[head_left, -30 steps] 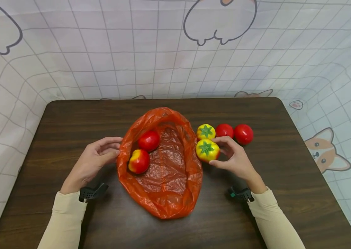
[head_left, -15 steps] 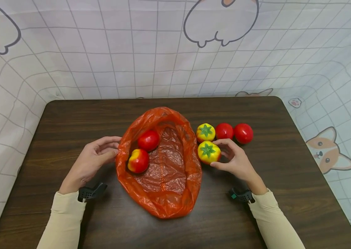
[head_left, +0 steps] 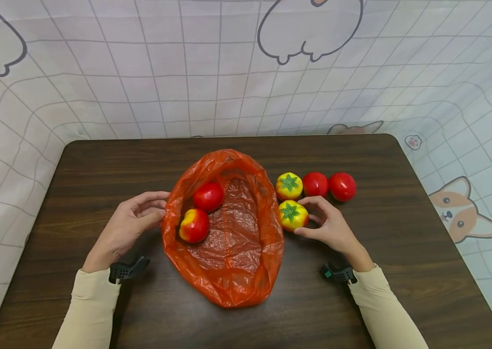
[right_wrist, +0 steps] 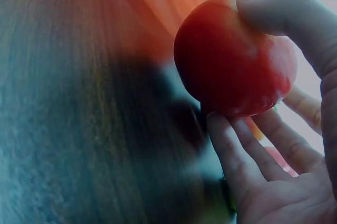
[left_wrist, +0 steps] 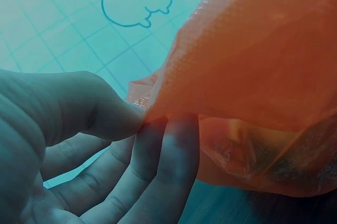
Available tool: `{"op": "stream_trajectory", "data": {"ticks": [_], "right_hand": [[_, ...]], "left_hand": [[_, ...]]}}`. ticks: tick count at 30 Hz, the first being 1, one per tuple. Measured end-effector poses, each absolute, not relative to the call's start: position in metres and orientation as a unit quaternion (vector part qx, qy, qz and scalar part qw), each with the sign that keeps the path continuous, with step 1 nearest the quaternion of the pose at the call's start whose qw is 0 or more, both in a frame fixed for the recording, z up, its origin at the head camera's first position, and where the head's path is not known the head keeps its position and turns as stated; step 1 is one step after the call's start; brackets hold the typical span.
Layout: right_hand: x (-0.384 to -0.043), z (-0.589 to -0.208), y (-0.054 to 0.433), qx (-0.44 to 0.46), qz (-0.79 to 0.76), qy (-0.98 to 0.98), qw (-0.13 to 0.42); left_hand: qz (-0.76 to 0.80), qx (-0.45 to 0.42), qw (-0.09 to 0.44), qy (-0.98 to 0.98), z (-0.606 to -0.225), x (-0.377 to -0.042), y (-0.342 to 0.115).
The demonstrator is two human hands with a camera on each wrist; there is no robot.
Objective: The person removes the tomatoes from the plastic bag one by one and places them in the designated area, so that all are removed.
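An orange-red plastic bag [head_left: 233, 286] stands wide open on the table, its rim rolled outward. My left hand [head_left: 128, 225] pinches the bag's left rim between thumb and fingers, clearly so in the left wrist view. Inside lie a red tomato [head_left: 208, 197] and a yellow-and-red tomato [head_left: 194, 226]. Just right of the bag, my right hand [head_left: 331, 228] holds another yellow-and-red tomato [head_left: 293, 215] with a green star-shaped top. Seen from the right wrist, that tomato's underside [right_wrist: 226, 61] is red, with the thumb on one side and fingertips on the other.
Behind the right hand, a yellow tomato [head_left: 289, 186] with a green top and two red tomatoes, one [head_left: 315, 184] beside the other [head_left: 342, 186], form a row. The dark wooden table [head_left: 110, 165] meets a white gridded cloth [head_left: 211, 77] at the back.
The right hand has drawn slightly right and toward the near side with its tomato, a little away from the bag's rim. My left hand has barely shifted.
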State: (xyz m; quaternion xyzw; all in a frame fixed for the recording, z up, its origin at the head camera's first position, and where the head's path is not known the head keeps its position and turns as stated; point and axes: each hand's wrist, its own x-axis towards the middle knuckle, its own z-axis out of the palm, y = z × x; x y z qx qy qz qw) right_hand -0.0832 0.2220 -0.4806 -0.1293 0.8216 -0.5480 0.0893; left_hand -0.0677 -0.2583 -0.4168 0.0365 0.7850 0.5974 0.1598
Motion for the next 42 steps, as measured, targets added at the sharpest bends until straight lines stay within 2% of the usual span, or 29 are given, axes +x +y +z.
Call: {"op": "stream_trajectory", "data": {"ticks": [14, 27, 42], "right_hand": [[-0.086, -0.486, 0.228, -0.127, -0.547, 0.821, 0.104], [-0.082, -0.479, 0.236, -0.141, -0.547, 0.821, 0.084], [-0.085, -0.459, 0.244, -0.157, -0.569, 0.807, 0.019]], "left_hand": [[0.601, 0.035, 0.16, 0.782, -0.418, -0.068, -0.259], [0.598, 0.035, 0.161, 0.784, -0.417, -0.067, -0.258], [0.61, 0.04, 0.166, 0.774, -0.415, -0.067, -0.257]]}}
